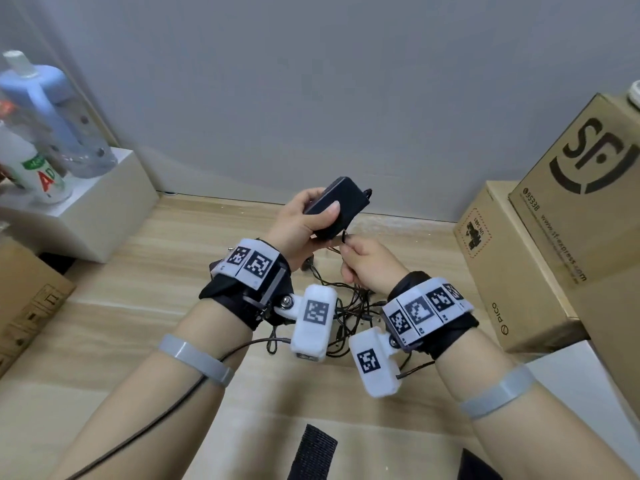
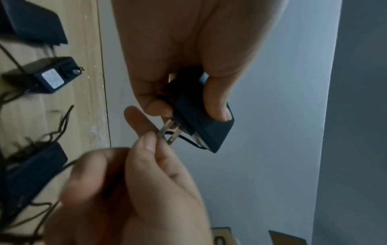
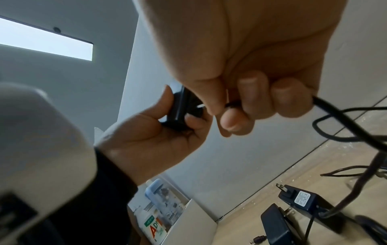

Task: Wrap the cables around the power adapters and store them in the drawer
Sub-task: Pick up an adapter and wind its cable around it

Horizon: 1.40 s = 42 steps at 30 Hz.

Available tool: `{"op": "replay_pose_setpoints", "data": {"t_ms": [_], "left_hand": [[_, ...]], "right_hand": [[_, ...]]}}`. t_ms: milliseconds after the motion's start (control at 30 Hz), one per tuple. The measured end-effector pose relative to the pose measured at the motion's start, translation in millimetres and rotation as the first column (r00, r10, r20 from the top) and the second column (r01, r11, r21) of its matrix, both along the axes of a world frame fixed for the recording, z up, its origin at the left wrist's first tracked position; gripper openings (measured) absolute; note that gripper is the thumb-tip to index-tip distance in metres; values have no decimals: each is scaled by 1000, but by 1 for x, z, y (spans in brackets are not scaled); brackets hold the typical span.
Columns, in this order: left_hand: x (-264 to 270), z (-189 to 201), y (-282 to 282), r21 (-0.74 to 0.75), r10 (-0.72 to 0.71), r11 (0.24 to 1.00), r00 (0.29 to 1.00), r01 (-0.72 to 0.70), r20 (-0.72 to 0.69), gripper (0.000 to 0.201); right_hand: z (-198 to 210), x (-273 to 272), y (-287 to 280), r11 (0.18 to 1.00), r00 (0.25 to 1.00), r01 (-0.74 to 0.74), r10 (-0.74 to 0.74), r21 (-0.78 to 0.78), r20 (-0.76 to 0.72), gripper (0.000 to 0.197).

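Observation:
My left hand grips a black power adapter above the wooden table, thumb on top. The left wrist view shows the adapter with its two metal prongs pointing at my right hand. My right hand pinches the adapter's thin black cable right by the prongs. The cable trails down into a tangle of cables on the table. Other black adapters lie there with loose cables. No drawer is in view.
Stacked cardboard boxes stand at the right. A white box with bottles on it sits at the back left, and another cardboard box at the left edge. A grey wall closes the back.

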<state>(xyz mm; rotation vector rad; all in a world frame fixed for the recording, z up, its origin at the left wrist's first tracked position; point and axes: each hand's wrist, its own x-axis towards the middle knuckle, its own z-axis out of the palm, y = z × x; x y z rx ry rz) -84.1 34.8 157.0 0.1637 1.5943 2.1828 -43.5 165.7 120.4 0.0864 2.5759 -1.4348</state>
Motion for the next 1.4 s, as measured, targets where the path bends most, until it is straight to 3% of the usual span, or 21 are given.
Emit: {"op": "replay_pose_setpoints", "data": {"t_ms": [233, 367, 500, 700, 867, 967, 1100, 1200, 1267, 1400], "left_hand": [[-6, -3, -1, -283, -65, 959, 974, 2, -215, 27], [-7, -8, 3, -444, -146, 896, 931, -19, -336, 35], [-14, -17, -3, -595, -182, 794, 883, -127, -432, 41], [-21, -26, -13, -729, -210, 645, 865, -228, -456, 49], [-23, -26, -21, -811, -304, 558, 865, -178, -400, 46], [-26, -26, -22, -885, -397, 430, 842, -179, -364, 42], [-31, -27, -27, -931, -392, 290, 860, -222, -327, 39], [-27, -36, -26, -959, -415, 174, 866, -224, -278, 36], [-21, -48, -24, -969, -400, 197, 890, -150, -219, 34], [-7, -81, -27, -931, -234, 362, 971, 48, -41, 28]], "right_hand": [[21, 8, -2, 987, 998, -68, 66, 147, 20, 26], [25, 8, -4, 977, 998, -54, 56, 208, -7, 25], [24, 12, -4, 975, 998, -53, 61, 215, -31, 28], [30, 16, 3, 984, 992, -23, 44, 178, -114, 15], [31, 12, 19, 985, 973, 126, -99, 117, -207, 14], [25, 7, 25, 965, 967, 172, -127, 200, -221, 16], [6, 5, 35, 893, 983, 179, -142, 413, -118, 12], [-6, 9, 36, 882, 985, 171, -151, 440, -80, 6], [-10, 10, 34, 899, 983, 181, -161, 400, -84, 10], [-12, 12, 32, 936, 983, 185, -171, 299, -74, 9]]}}
